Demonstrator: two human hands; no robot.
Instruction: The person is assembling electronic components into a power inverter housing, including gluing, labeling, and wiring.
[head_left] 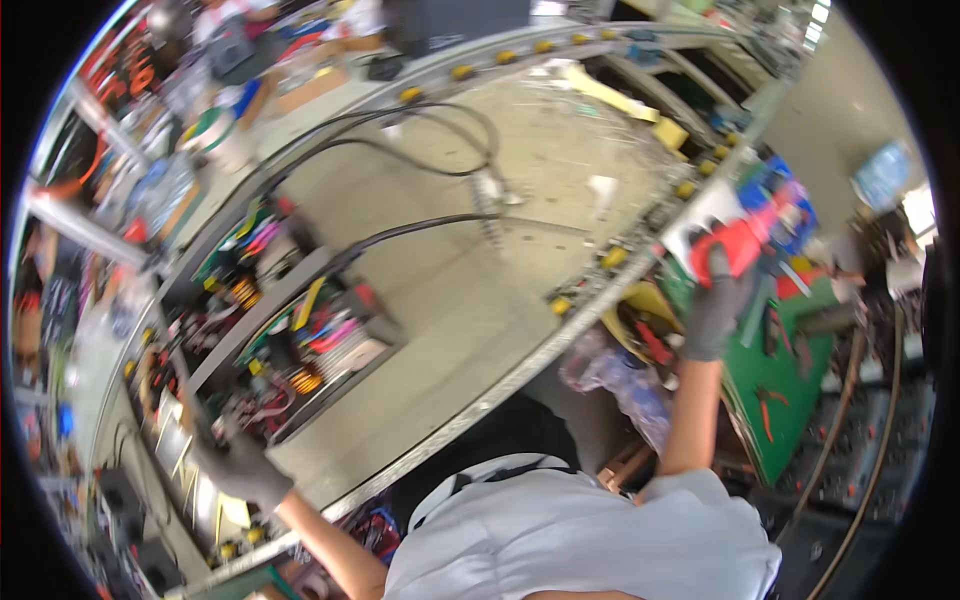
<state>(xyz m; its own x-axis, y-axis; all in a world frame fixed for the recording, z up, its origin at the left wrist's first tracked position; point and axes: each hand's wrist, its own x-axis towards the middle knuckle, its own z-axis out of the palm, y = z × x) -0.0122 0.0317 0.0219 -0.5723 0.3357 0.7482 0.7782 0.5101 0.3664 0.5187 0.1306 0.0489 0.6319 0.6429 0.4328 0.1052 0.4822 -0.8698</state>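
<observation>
My right hand [712, 315], in a grey glove, is raised at the right over a green-topped side table. Its fingers are wrapped round a red tool-like object [738, 248], blurred, so its exact kind does not show. At the lower left my left hand [245, 470], gloved too, is beside the near end of an open dark metal chassis [325, 345]. Motion smears its fingers, and whether they grip the chassis cannot be made out. Coloured wires, copper-coloured coils and small parts fill the chassis.
A black cable [420, 230] loops across the bench top [450, 320]. Yellow rollers [613, 258] line the bench edges. On the green side table [790, 400] lie red-handled pliers [767, 412] and other tools. A clear plastic bag [625, 390] hangs between bench and table. A white bucket [218, 140] stands far left.
</observation>
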